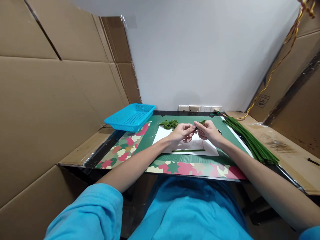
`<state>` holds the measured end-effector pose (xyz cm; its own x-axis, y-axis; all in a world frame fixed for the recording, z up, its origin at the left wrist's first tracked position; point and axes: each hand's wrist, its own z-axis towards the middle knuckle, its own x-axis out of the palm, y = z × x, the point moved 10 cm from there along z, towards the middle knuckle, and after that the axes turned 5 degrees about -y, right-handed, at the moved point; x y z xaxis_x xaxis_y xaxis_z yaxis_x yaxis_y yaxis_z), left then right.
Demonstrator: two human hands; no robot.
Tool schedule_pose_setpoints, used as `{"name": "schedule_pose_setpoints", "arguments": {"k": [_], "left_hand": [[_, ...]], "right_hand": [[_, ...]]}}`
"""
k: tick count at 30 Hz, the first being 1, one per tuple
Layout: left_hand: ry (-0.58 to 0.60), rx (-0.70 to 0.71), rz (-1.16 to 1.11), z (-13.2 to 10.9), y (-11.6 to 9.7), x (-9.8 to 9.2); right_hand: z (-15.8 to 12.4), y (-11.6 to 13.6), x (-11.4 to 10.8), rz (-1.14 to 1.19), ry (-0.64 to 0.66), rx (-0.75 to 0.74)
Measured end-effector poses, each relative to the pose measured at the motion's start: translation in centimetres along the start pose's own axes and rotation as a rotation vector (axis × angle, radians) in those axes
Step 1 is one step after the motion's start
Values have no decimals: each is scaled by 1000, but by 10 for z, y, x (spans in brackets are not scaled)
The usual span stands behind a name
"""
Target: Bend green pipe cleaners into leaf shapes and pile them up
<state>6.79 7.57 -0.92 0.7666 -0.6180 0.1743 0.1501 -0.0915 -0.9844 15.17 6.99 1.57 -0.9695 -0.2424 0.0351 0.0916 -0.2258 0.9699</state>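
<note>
Over the white sheet of paper [192, 145], my left hand [184, 131] and my right hand [205, 130] meet, fingers pinched together. Between them they hold a green pipe cleaner [201, 122], apparently bent; its end pokes out above my right fingers and the rest is hidden. A straight cut piece of green pipe cleaner [188, 150] lies along the paper's near edge. Just beyond my left hand sits a small heap of bent green pieces [169, 124]. Part of a dark round object [219, 132] shows behind my right wrist; I cannot make out what it is.
A bundle of long green pipe cleaners [251, 140] lies on the right side of the table. At the back left stands a blue plastic basket [132, 116]. Cardboard walls [62, 100] enclose both sides. Power sockets [200, 108] and a yellow twisted cable [268, 80] are at the back.
</note>
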Motion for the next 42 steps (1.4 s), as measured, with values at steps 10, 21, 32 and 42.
{"name": "schedule_pose_setpoints", "arguments": {"k": [10,21,32,42], "left_hand": [[-23,11,20,0,-1,-3],[-87,62,91,-2,-8,-7],[-64,90,120,-3,-15,1],[-138,71,84,1,-11,-12]], "right_hand": [[1,4,-13,2,-75,-47],[2,5,-29,219,-179,-1],[2,2,-19,142,-58,5],[-1,18,-26,-139,-107,-160]]}}
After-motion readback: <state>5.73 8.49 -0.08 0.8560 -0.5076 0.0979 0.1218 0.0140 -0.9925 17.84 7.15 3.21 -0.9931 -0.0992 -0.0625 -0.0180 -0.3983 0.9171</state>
